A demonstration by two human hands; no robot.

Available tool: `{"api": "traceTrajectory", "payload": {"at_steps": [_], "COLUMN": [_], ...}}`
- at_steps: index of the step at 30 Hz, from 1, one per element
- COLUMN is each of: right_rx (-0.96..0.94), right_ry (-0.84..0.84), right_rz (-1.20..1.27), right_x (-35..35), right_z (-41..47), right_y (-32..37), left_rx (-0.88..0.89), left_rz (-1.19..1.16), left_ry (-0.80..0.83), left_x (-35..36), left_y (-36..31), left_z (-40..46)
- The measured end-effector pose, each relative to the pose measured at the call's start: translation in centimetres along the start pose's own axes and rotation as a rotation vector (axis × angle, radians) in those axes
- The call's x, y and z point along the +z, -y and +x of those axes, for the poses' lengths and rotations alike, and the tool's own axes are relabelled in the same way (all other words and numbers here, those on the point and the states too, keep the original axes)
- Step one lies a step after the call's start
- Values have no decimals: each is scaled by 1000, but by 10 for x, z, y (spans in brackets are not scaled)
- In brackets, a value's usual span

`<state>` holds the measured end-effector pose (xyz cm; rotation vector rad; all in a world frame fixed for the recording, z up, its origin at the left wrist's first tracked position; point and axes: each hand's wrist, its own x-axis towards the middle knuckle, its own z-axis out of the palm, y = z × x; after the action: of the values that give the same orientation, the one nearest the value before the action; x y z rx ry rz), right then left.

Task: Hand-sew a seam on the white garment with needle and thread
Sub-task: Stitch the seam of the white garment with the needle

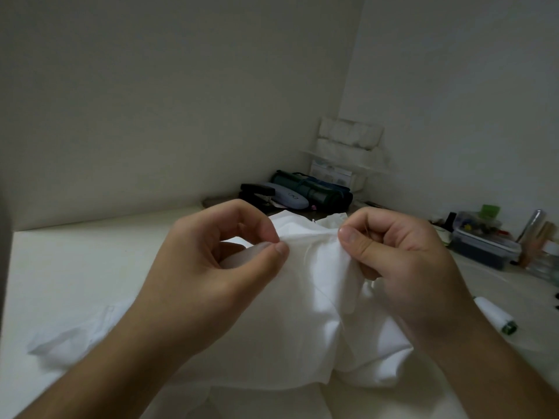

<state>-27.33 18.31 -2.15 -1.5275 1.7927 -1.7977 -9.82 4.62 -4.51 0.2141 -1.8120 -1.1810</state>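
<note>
white garment (305, 300) bunched on the worktop (75, 267) | left hand (211, 258) fingers pinch its folded edge | right hand (402, 261) fingers pinch beside, probably to keep the seam flat | needle unseen | thread spool (496, 319) near right

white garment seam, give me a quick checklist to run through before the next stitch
1. Fabric held on both sides of the seam: ok. The left hand and right hand each pinch the white garment at its raised fold.
2. Fold stretched flat between the pinches: ok, it runs straight from thumb to thumb.
3. Needle located: cannot tell, none is visible in either hand.
4. Thread running to the seam: cannot tell, a faint strand may hang below the fold.
5. Spare thread within reach: ok, the white thread spool lies on the table beside the right forearm.
</note>
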Motion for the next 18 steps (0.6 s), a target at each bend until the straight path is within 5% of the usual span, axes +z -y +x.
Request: {"api": "traceTrajectory", "payload": {"at_steps": [18], "right_rx": [-57], "right_ry": [37], "right_rz": [-6], "right_x": [-2], "right_z": [-1], "right_y": [0], "left_rx": [-42], "left_rz": [-114], "left_ry": [-100], "left_x": [-1], "left_y": [-1], "left_z": [3]}}
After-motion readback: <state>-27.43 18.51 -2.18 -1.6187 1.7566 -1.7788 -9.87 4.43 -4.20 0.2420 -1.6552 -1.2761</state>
